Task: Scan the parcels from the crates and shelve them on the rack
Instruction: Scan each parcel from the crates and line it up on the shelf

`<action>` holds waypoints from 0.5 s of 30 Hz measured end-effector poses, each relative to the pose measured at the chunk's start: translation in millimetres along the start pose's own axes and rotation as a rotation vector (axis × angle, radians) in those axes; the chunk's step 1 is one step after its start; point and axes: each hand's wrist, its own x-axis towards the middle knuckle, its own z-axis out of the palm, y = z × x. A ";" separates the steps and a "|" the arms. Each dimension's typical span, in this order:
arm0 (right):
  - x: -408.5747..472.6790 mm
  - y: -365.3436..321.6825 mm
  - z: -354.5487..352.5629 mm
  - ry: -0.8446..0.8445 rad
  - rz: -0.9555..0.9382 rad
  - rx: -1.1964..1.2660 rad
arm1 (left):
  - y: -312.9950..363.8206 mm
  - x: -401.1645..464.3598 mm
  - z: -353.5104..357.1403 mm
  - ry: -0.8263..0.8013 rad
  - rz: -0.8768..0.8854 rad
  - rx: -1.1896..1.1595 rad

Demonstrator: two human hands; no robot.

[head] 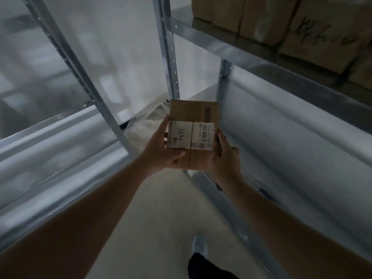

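I'm at the shelving step, I judge: my left hand (163,147) and right hand (224,156) grip the small brown cardboard parcel with the white label (192,135) from either side, in the air off the front corner of the grey metal rack (281,125). Next I need to pick a bare stretch of shelf and slide it in level — the upper shelf already carries big brown cartons (302,23) at its front edge.

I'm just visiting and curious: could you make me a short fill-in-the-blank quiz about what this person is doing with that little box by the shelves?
1. The parcel is held by ____ hands.
2. The label on the parcel has "____" handwritten on it.
3. The parcel is made of brown ____.
4. The larger boxes sit on the rack's ____ shelf.

Missing words: two; A34; cardboard; upper
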 end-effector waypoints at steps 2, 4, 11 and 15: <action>27.2 -0.8 11.3 0.001 0.029 0.002 | -7.2 33.4 -5.9 -0.039 -0.006 -0.002; 50.5 -3.1 18.8 0.003 0.090 -0.009 | -15.7 65.0 -11.0 -0.076 0.007 0.026; 118.4 -6.2 43.2 0.060 0.262 -0.076 | -48.5 171.3 -15.8 -0.187 0.103 0.144; 152.1 -0.6 61.5 0.120 0.368 -0.095 | -55.7 234.7 -16.3 -0.249 0.145 0.212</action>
